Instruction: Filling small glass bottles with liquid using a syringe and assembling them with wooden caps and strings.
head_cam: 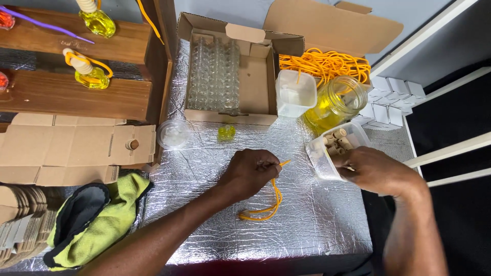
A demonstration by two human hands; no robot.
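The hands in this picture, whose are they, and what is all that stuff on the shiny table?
The camera sits on a person's head and looks down, so you see that person's own two hands. The left hand pinches one end of an orange cord, which loops on the shiny silver table cover. The right hand reaches into a clear tub of small wooden caps.

Behind them stands a cardboard box with rows of tiny empty glass bottles, a glass jar of yellow liquid, a pile of more orange cord and one little filled yellow bottle. On the left lie a yellow-green cloth and flat cardboard. Wooden shelves hold finished yellow bottles with caps and cords.
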